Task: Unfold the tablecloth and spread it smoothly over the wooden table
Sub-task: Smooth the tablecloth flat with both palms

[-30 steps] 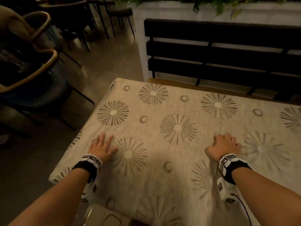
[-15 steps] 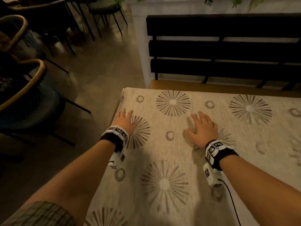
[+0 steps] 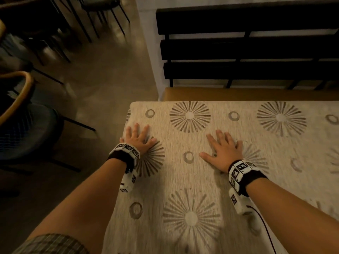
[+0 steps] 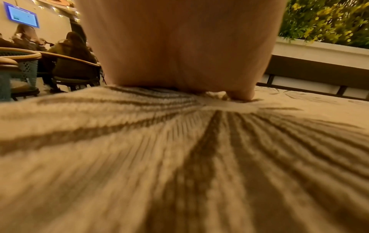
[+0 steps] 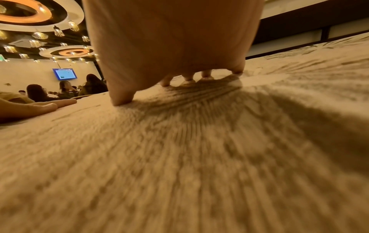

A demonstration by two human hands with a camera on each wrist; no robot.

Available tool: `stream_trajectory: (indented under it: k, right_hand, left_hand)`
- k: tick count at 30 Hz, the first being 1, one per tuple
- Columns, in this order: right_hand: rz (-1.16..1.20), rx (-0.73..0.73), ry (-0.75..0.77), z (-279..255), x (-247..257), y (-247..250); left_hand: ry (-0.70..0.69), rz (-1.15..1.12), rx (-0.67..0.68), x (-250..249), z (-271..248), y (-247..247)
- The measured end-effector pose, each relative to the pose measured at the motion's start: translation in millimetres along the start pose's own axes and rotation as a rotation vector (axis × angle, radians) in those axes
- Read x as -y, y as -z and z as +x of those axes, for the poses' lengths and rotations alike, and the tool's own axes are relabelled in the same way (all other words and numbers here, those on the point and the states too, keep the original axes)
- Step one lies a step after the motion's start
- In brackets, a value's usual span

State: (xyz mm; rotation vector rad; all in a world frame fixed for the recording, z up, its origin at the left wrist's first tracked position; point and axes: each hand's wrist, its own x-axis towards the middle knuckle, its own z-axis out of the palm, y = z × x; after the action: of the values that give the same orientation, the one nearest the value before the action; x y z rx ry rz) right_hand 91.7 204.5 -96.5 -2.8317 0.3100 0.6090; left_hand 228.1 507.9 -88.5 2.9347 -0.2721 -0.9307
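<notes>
A beige tablecloth (image 3: pixel 211 180) printed with brown sunbursts and rings lies spread flat over the table, whose wood is hidden under it. My left hand (image 3: pixel 138 135) presses flat on the cloth near the far left corner, fingers straight and spread. My right hand (image 3: pixel 222 146) lies flat on the cloth further right, fingers spread. From the left wrist view, the palm (image 4: pixel 179 47) rests on a sunburst print (image 4: pixel 209 141). From the right wrist view, the fingertips (image 5: pixel 165 82) touch the cloth (image 5: pixel 179 157), and my left hand (image 5: pixel 40 105) shows at the left edge.
A black slatted bench back (image 3: pixel 247 44) and its tan seat (image 3: pixel 238 94) run along the table's far side. Dark chairs (image 3: pixel 22 125) stand on the floor to the left. Seated people (image 4: pixel 69 52) and a wall screen (image 5: pixel 64 73) are further off.
Both hands have slid away from me across the cloth toward the far left corner. The right hand's curled fingers have flattened and spread.
</notes>
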Motion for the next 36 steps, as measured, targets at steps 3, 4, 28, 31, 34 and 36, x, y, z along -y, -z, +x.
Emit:
stream_trajectory:
  k: [3, 4, 28, 31, 34, 36]
  right_hand:
    - [0.009, 0.003, 0.009, 2, 5, 3]
    - [0.013, 0.006, 0.013, 3, 6, 4]
    - [-0.019, 0.019, -0.013, -11, -36, 8]
    - [0.002, 0.018, -0.022, -11, -38, 6]
    - [0.028, 0.011, -0.023, -14, -35, 5]
    - [0.013, 0.019, -0.01, -19, -34, 3]
  left_hand:
    - [-0.011, -0.045, 0.013, 7, 5, 2]
    - [-0.011, -0.051, 0.014, 8, 6, 3]
    - [-0.052, -0.002, 0.027, -7, -58, -39]
    - [-0.044, 0.047, 0.059, -8, -48, -28]
    - [-0.029, 0.047, 0.069, -10, -49, -25]
    - [-0.013, 0.014, 0.078, -9, -50, -22]
